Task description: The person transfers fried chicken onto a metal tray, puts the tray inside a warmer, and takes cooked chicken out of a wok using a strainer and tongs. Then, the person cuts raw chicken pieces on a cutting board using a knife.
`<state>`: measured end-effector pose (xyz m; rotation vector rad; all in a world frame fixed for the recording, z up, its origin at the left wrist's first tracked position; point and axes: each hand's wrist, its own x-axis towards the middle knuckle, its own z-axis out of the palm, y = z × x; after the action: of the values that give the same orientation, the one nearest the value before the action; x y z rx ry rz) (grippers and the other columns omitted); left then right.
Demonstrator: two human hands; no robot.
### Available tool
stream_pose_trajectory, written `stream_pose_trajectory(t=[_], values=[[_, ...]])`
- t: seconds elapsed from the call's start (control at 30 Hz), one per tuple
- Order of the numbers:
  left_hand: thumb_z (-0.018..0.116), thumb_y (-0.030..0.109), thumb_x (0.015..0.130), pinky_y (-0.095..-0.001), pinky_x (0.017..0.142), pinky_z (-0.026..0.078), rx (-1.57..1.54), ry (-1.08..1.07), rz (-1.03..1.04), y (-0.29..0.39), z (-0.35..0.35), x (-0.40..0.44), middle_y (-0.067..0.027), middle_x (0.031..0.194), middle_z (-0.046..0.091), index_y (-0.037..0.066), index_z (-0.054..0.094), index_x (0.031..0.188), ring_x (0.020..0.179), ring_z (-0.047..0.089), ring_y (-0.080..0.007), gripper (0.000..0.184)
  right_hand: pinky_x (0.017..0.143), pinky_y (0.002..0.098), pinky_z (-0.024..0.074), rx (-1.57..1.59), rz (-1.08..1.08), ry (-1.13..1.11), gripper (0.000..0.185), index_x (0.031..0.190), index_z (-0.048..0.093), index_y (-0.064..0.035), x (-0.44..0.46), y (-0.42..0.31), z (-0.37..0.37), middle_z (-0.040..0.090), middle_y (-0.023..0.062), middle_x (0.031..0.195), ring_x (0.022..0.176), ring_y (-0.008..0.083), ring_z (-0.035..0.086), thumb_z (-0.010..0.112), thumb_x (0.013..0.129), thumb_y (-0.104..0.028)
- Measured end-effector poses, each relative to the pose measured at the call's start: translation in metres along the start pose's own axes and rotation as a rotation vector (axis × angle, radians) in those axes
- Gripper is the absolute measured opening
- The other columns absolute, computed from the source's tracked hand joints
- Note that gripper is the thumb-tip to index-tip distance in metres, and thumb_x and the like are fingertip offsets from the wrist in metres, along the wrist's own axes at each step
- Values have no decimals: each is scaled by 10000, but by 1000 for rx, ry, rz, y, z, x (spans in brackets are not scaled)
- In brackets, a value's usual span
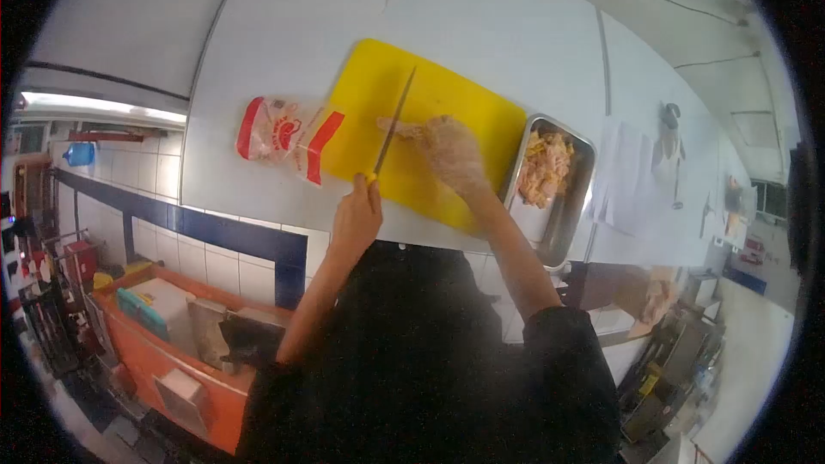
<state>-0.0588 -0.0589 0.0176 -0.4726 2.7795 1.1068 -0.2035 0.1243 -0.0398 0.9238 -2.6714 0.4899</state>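
Observation:
A yellow cutting board (pixel 352 86) lies on the pale worktop in front of me. My left hand (pixel 357 213) is closed round the yellow handle of a knife (pixel 398 116), whose long blade points away over the board. Under that blade is a strip of raw meat (pixel 407 130), pinkish and pale. Wearing a clear plastic glove, my right hand (pixel 453 155) grips the strip's right end, with the fingertips partly hidden. A metal tray (pixel 559 245) beside the board's right edge holds chopped raw meat (pixel 543 170).
Left of the board, a clear plastic bag with red print (pixel 284 133) overlaps its edge. White paper sheets (pixel 632 176) lie right of the tray, with a ladle-like utensil (pixel 676 159) beyond. An orange bin (pixel 185 361) with several items stands below, to the left.

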Motion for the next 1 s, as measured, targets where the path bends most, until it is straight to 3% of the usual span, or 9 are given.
stream_pose_trajectory(t=[0.03,0.1,0.33,0.53,0.63,0.7,0.8,0.93,1.0], values=[[454,234,996,-597,588,462,27,-16,-9,1,3,3,-319,714,607,12,426,1053,684,599,-514,231,761,449,498,12,-8,-2,183,936,617,-57,14,-15,-8,629,162,905,917,352,606,599,859,-222],[456,239,994,-595,591,470,24,7,-1,-3,16,8,-315,716,613,15,430,1066,685,608,-507,236,775,453,489,279,240,-191,140,922,607,-54,37,-31,-25,611,173,889,920,372,588,610,847,-172],[463,263,990,-586,597,490,87,0,-58,2,24,17,-300,714,627,24,437,1091,686,625,-498,260,737,454,481,447,88,-93,121,933,635,-71,37,-25,0,580,167,865,876,369,569,639,818,-109],[469,283,988,-582,598,493,139,-71,-186,12,29,17,-293,692,623,31,430,1090,674,625,-495,275,718,443,476,441,184,-183,336,1101,689,-204,36,-20,19,567,144,852,842,344,573,629,803,-61],[477,293,984,-586,591,491,169,-97,-207,15,31,25,-289,674,618,29,429,1095,662,622,-497,290,722,438,483,515,124,-117,326,1104,687,-197,39,-17,13,568,147,848,839,345,577,623,811,-70],[479,290,983,-588,594,490,187,-89,-233,16,39,37,-289,674,617,31,433,1090,665,623,-497,284,772,463,484,470,242,-326,177,1009,630,-63,40,-14,22,608,183,960,911,367,585,589,864,-157],[482,294,982,-591,604,488,179,-35,-245,20,49,49,-292,687,618,30,442,1109,681,623,-499,296,775,479,480,507,141,-188,193,1021,631,-66,33,-8,34,616,188,962,919,371,586,580,866,-169],[485,303,979,-588,627,486,96,-14,-281,13,52,7,-316,758,626,17,452,1155,725,619,-508,337,789,478,476,457,309,-414,203,1024,627,-57,48,-17,22,618,192,962,921,375,583,578,862,-169],[487,303,978,-592,633,485,87,-4,-254,12,64,41,-323,760,624,17,442,1175,723,618,-511,350,776,471,465,392,199,-163,154,915,602,-46,26,-7,53,608,180,931,865,392,580,631,831,-171]])
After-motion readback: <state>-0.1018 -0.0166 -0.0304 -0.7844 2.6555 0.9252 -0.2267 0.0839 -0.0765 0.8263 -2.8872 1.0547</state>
